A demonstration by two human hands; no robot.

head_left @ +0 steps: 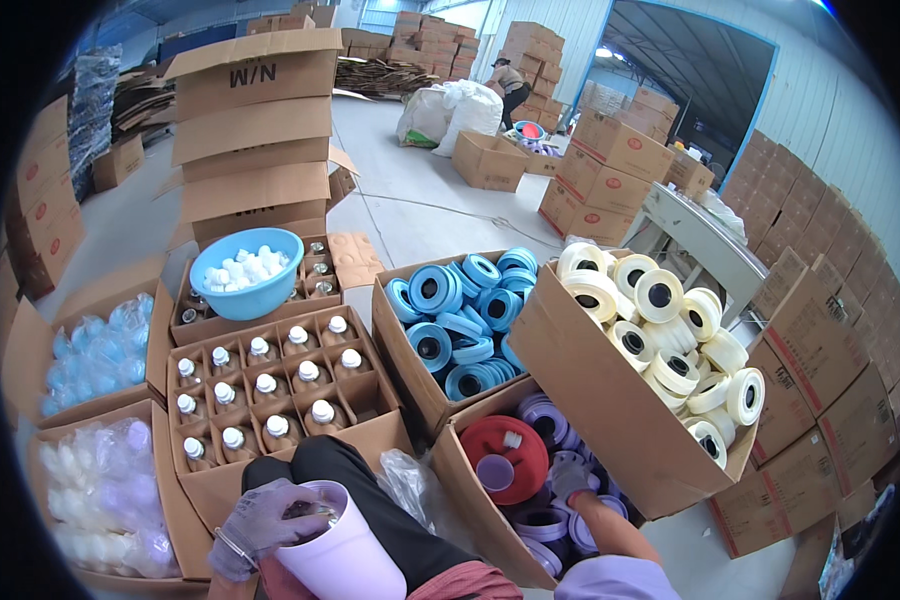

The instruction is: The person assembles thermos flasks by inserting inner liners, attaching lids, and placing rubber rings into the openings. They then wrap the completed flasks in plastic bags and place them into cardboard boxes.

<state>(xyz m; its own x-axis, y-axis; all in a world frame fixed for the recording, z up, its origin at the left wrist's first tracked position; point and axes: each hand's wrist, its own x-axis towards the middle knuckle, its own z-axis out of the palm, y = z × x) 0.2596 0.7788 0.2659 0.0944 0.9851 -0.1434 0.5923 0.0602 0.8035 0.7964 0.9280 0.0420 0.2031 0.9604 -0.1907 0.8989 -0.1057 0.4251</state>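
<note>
On my lap, my left hand (pixel 260 522), in a grey glove, grips the rim of a lavender tapered thermos shell (pixel 355 560), its mouth tilted up. Something shiny shows just inside the mouth, partly covered by the fingers. To the right, my gloved right hand (pixel 570 477) reaches down among purple ring-shaped parts (pixel 595 522) in an open carton; its fingertips are hidden there. Beside it in that carton lies a red basin (pixel 500 440), with a small purple cup (pixel 495 473) and a white piece in it.
Ahead stands a divided carton of white-capped bottles (pixel 270 385); behind it, a blue basin (pixel 245 272) of white caps. Cartons hold blue rings (pixel 470 320) and cream rings (pixel 660 330). Bagged parts (pixel 105 480) are at left. A person (pixel 510 85) bends beside white sacks farther off.
</note>
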